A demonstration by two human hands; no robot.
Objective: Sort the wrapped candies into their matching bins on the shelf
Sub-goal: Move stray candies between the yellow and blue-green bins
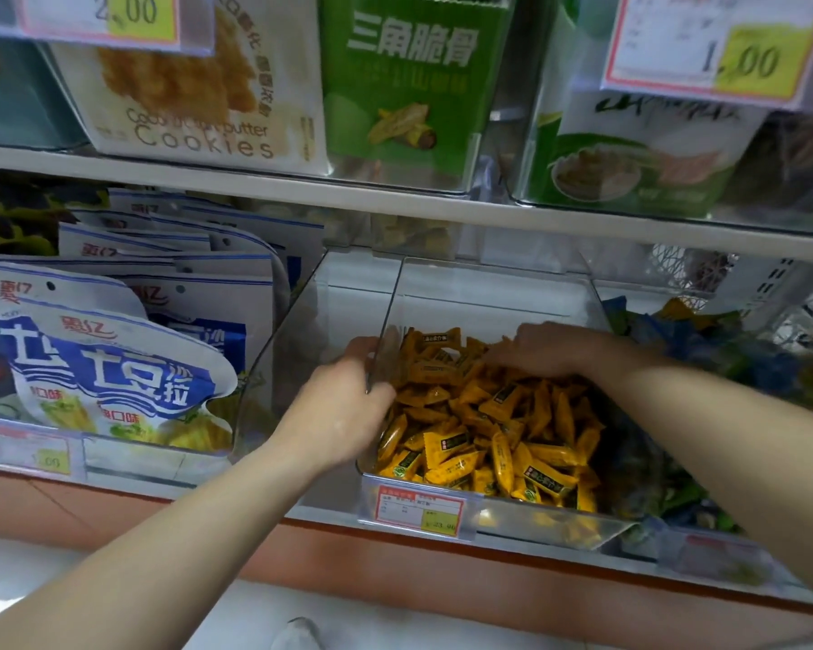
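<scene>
A clear plastic bin [526, 518] on the lower shelf holds a heap of yellow wrapped candies [489, 433]. My left hand [343, 410] grips the bin's left wall, thumb inside over the candies and fingers outside. My right hand [550, 349] lies palm down on the candies at the back of the bin, fingers spread toward the left; whether it holds any candy is hidden. To the right, a neighbouring bin holds blue and green wrapped candies [705, 349].
Blue-and-white snack bags [113, 368] fill the bin on the left. Between them and the yellow bin is a clear bin [292, 349]. Cookie and green snack boxes [414, 82] stand on the shelf above. Price tags [418, 509] hang on the bin fronts.
</scene>
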